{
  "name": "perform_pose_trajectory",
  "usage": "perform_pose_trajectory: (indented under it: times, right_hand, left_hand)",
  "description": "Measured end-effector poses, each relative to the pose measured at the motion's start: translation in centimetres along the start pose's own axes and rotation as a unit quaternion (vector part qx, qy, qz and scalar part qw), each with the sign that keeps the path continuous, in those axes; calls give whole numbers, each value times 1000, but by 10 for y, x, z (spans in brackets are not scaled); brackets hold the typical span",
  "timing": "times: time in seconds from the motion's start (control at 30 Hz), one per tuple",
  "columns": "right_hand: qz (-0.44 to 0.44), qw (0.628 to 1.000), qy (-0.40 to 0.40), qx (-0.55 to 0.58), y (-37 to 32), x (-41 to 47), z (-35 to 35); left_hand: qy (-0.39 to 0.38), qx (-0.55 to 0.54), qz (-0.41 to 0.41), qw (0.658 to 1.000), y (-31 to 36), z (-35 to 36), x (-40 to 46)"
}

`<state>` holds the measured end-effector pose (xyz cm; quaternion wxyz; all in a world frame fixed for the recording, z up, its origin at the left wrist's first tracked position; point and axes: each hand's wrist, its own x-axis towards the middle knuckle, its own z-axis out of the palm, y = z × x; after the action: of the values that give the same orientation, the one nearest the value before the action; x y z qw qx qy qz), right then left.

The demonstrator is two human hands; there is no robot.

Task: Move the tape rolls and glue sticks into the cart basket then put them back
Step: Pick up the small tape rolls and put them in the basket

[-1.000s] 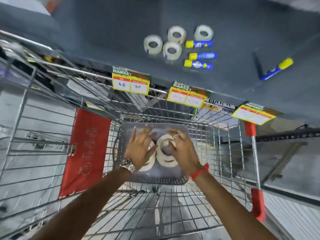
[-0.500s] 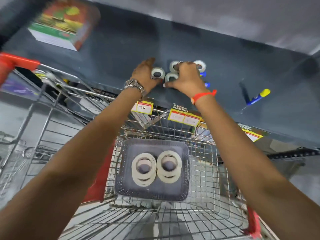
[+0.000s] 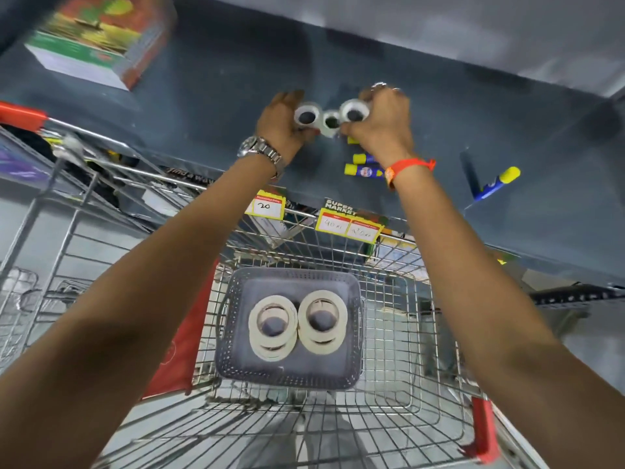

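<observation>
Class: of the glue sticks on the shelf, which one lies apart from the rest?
The glue stick far right, alone and angled. The others sit clustered beside the right hand.

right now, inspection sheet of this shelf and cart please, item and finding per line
surface: dark grey shelf top, matte, holds the stock.
job's things: three clear tape rolls clustered between both hands on the shelf; a fourth is not visible. two stacks of beige tape rolls lie flat in the grey perforated plastic basket inside the wire shopping cart. three yellow-capped blue glue sticks lie by the right wrist; another glue stick lies apart, further right.
clutter: colourful box at the shelf's far left; yellow price tags on its edge.
grippers: left hand and right hand close on the clear rolls.
cables: nothing seen.
surroundings: red cart flap, lower shelves.
</observation>
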<state>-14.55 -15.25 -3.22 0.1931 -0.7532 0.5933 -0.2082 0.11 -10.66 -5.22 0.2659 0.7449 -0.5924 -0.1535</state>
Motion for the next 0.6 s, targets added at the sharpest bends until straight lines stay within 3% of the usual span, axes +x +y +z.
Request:
perform_pose_trajectory:
  times: [0.1, 0.2, 0.37, 0.6]
  right_hand:
    - [49, 998, 10, 22, 19, 25, -13]
    - [73, 996, -39, 21, 32, 38, -12]
    - [79, 993, -91, 21, 34, 42, -4]
    - [44, 997, -70, -3, 33, 45, 3]
  left_hand:
    - [-17, -6, 1, 1000, 22, 7, 18]
    - [-47, 4, -6, 999, 34, 19, 30]
    - [-87, 26, -16, 996, 37, 29, 35]
    - [-70, 35, -1, 997, 30, 32, 43]
